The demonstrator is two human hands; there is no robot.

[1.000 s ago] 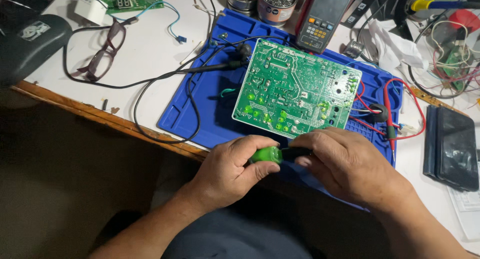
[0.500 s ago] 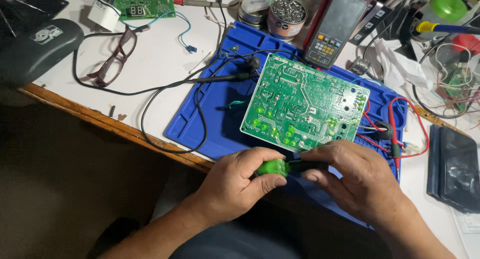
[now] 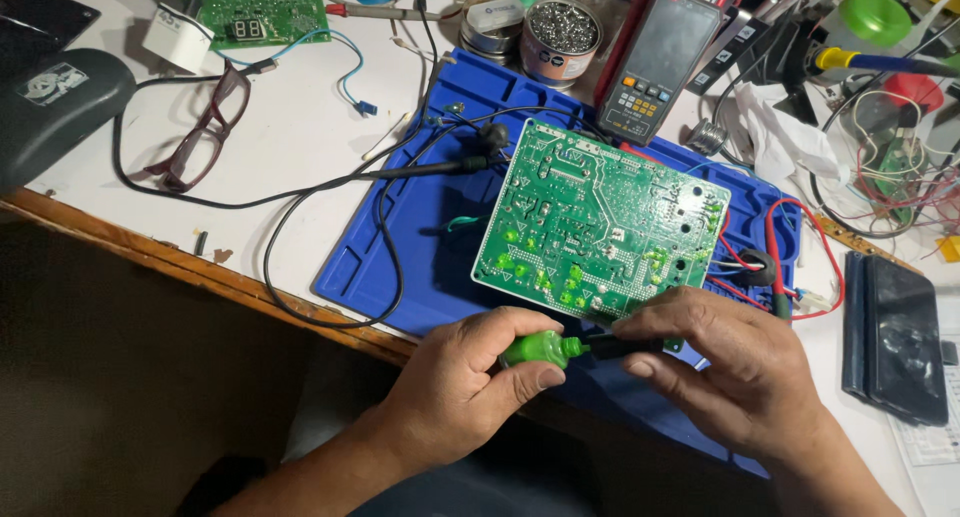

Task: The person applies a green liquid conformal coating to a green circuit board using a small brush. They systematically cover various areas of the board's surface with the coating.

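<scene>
Right now the small green bottle sits at the near edge of the blue mat, just below the circuit board. My left hand is wrapped around its body, thumb underneath and fingers over the top, gripping it firmly. My right hand pinches the black cap at the bottle's neck between thumb and fingertips; I can't tell whether the cap is seated or already loose. The bottle lies nearly on its side, neck pointing right, close to the board's lower edge. That tilt is my main worry: if the cap comes free while it is sideways, whatever is inside could run onto the board's solder side or the mat. A jerk of the right hand could also knock the board, or snag the red wires beside it. Farther out, the black cable loops over the mat's left edge, with glasses beyond and a meter propped behind the board.
</scene>
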